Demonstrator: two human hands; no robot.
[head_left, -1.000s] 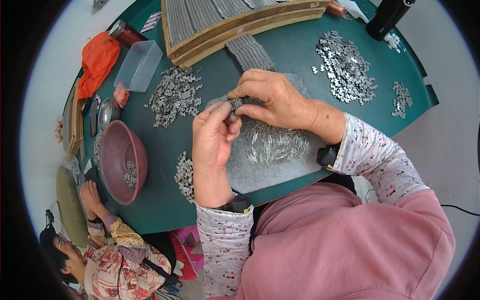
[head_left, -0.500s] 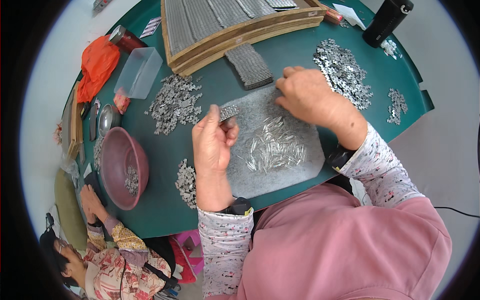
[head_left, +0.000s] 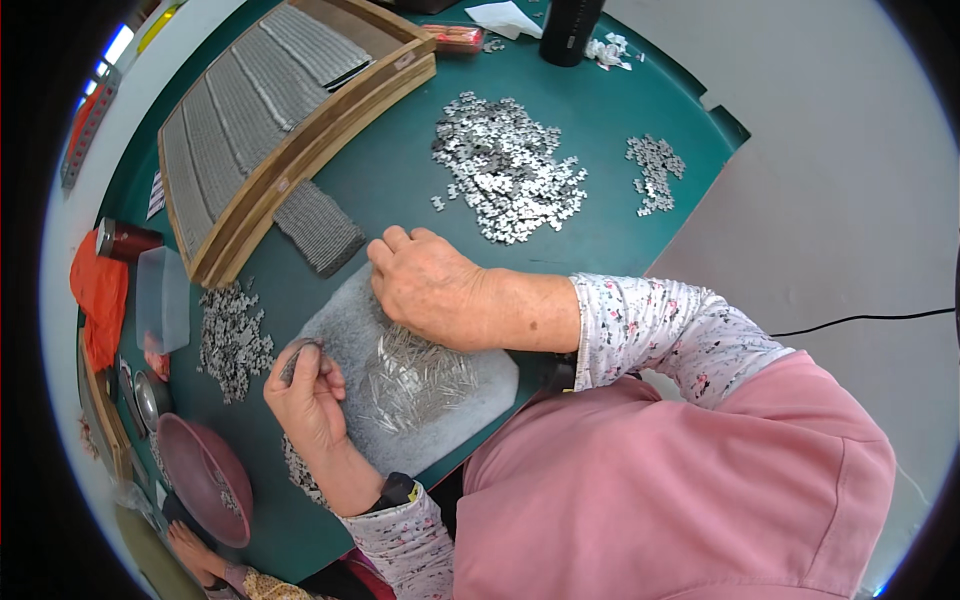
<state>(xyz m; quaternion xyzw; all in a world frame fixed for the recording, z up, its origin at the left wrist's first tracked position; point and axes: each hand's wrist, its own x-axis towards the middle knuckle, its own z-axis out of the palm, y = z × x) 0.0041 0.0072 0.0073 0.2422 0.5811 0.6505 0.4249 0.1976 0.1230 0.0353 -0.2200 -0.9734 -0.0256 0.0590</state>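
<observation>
My left hand (head_left: 305,392) pinches a short stack of small metal pieces (head_left: 293,358) over the left edge of a grey felt pad (head_left: 345,320). A loose heap of thin metal pins (head_left: 415,380) lies on the middle of that pad. My right hand (head_left: 425,285) rests palm down on the pad's far part, fingers curled toward its top edge; whether it holds anything is hidden. A pile of small silver stamped parts (head_left: 232,335) lies just left of the pad.
A wooden tray (head_left: 300,150) with rows of stacked metal parts stands at the back left, a grey block of stacked parts (head_left: 320,228) beside it. Large silver parts pile (head_left: 505,165) and a smaller pile (head_left: 655,172) lie far right. Maroon bowl (head_left: 200,480), clear box (head_left: 162,298), black bottle (head_left: 570,30).
My right hand left my left hand, swung out toward the far parts pile, then came back down onto the pad's far part. My left hand keeps its small stack.
</observation>
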